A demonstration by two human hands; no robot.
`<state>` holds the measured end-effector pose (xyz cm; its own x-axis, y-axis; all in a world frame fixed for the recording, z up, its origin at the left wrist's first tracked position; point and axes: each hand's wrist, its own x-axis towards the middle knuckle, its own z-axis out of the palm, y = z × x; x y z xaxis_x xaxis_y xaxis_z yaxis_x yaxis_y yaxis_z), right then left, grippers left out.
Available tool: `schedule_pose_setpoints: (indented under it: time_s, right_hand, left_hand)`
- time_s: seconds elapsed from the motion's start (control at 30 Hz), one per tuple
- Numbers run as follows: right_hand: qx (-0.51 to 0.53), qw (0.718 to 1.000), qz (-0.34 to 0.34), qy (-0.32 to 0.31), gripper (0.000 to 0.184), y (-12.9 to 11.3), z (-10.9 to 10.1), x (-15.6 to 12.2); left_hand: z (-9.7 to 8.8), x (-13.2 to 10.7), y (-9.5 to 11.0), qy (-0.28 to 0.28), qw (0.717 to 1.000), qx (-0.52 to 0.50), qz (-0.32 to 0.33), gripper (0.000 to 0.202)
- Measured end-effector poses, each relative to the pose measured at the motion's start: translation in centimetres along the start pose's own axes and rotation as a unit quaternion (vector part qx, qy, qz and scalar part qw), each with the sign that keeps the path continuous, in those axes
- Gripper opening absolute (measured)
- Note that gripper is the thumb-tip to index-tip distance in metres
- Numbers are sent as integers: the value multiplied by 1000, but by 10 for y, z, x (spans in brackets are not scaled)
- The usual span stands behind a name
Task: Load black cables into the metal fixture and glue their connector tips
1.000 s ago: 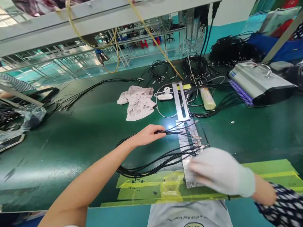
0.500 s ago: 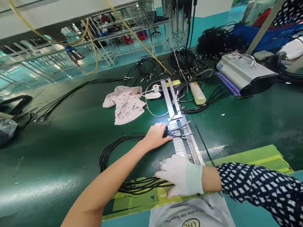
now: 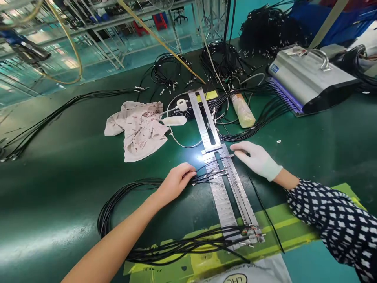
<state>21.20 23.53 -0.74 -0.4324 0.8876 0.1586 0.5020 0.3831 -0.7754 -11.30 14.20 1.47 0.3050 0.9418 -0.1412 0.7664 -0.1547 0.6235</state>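
My bare left hand (image 3: 178,179) is closed around a bundle of thin black cables (image 3: 147,181) near their tips. The silver connector ends fan out over a metal slotted fixture (image 3: 221,196). One cable lies apart from the bunch, its tip (image 3: 231,156) at the fixture's right rail. Beside that tip is my right hand (image 3: 255,158) in a white glove, thumb and forefinger apart, with nothing visible between them. The other ends of the looped cables (image 3: 188,248) lie across the fixture's near end.
A crumpled cloth (image 3: 141,129) lies left of a black box with a white plug (image 3: 182,105). At the right stands a silver machine (image 3: 312,78) with a purple-lit slot. A wrapped roll (image 3: 243,110) and coiled cables (image 3: 224,63) sit behind. Yellow-green tape (image 3: 294,220) covers the front edge.
My right hand has moved from the near cables up to the fixture's right side. My left hand has drawn slightly left and down with the bundle. The near cable ends now lie across the fixture.
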Motion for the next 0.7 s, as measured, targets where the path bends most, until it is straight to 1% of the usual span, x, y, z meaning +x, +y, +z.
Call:
schedule_pose_setpoints:
  time_s: [0.07,0.1,0.17,0.2,0.23,0.27,0.3,0.4,0.47,0.5,0.53,0.6,0.7]
  right_hand:
    - [5,1000,2,-5,24,8,11,8]
    - [7,1000,4,-7,24,12,14,10]
    - [21,1000,8,-4,25,17,16,13]
    - [30,999,11,-2,25,18,16,14]
    - [37,999,13,-1,25,19,15,14]
    - [41,999,13,0,25,20,14,15]
    - [40,999,11,-2,25,20,13,15]
    - [24,1000,4,-17,23,18,13,16]
    - [15,1000,3,-23,22,16,14,17]
    - [12,1000,3,-24,22,15,14,18]
    - [9,1000,2,-24,22,14,14,18]
    - [6,1000,0,-25,22,14,14,18]
    - [9,1000,-1,-25,21,13,14,19]
  left_hand:
    - [-10,4,-6,6,1000,23,-9,31]
    - [-15,7,-8,-8,999,47,-9,30]
    - [-23,14,-10,-58,993,107,-3,29]
    - [-24,19,-8,-77,988,132,-1,28]
    - [-22,24,-5,-85,985,150,0,25]
    - [-17,30,0,-77,984,161,3,21]
    - [-10,36,6,-58,985,164,8,19]
    - [20,49,25,14,990,135,20,23]
    - [37,53,33,48,992,113,8,20]
    - [42,54,35,62,993,105,1,19]
    - [45,54,35,74,992,98,-3,18]
    - [45,54,30,95,992,78,13,16]
    - [33,54,17,137,987,52,58,11]
